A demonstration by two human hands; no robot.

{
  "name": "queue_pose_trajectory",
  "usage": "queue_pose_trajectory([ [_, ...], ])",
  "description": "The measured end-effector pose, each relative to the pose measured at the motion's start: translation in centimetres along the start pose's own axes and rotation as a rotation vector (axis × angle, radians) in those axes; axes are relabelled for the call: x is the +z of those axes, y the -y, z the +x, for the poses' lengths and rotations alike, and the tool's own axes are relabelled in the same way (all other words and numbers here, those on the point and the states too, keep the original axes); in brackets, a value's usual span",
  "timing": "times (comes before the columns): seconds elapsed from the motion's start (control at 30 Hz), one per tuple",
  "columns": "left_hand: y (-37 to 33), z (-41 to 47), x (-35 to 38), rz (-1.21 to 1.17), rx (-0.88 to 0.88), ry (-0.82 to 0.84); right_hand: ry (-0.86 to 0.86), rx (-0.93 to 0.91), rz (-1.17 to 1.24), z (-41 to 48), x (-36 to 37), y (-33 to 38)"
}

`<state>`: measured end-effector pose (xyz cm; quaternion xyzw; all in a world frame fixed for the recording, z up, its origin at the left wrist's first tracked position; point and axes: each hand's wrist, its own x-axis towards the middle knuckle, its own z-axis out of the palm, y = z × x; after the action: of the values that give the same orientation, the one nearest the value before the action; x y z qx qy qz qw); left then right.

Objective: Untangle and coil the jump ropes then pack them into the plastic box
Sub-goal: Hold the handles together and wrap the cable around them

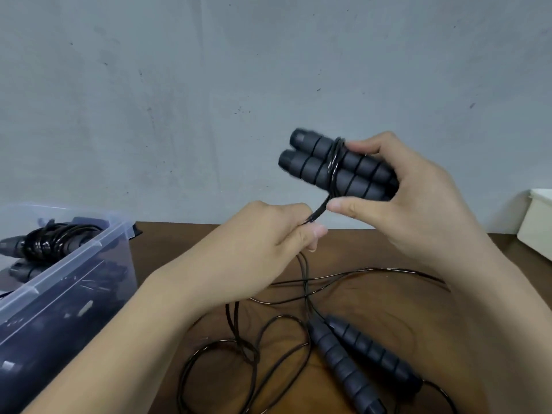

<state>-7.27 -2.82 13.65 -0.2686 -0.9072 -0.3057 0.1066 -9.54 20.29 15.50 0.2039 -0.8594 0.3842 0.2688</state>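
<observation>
My right hand (412,201) grips two dark grey foam jump-rope handles (316,162) held side by side above the table, with a few turns of thin black cord (336,162) wound round them. My left hand (274,231) pinches that cord just below the handles; the cord runs taut between the two hands. Loose black cord (268,330) lies in loops on the brown table (448,324). A second pair of grey handles (352,351) lies on the table near the front. The clear plastic box (74,264) at the left holds a coiled jump rope (50,240).
A white container (537,222) stands at the table's right edge. A grey wall rises right behind the table. The plastic box sits close to my left forearm.
</observation>
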Motion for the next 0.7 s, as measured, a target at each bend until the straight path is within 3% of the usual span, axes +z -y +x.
queue_pose_trajectory([
  [0.17, 0.5, -0.1, -2.0, -0.078, 0.052, -0.160, 0.418, 0.100, -0.019, -0.2, -0.1, 0.1],
  [0.27, 1.5, 0.1, -2.9, -0.198, 0.061, -0.134, 0.658, 0.094, 0.034, -0.4, -0.5, 1.0],
  [0.37, 2.7, 0.3, -3.3, -0.347, 0.110, -0.068, 0.775, 0.092, 0.250, -0.6, -1.4, 1.4],
  [0.53, 5.0, 1.1, -2.2, -0.586, 0.081, -0.068, 0.763, -0.013, 0.577, -0.9, -2.3, 1.4],
  [0.63, 5.3, 1.5, -1.7, -0.370, -0.004, -0.164, 0.694, 0.017, 0.914, -1.0, -2.0, 1.4],
  [0.7, 4.4, 1.6, -0.8, -0.412, -0.011, -0.151, 0.575, 0.020, 1.025, -0.9, -1.4, 1.6],
])
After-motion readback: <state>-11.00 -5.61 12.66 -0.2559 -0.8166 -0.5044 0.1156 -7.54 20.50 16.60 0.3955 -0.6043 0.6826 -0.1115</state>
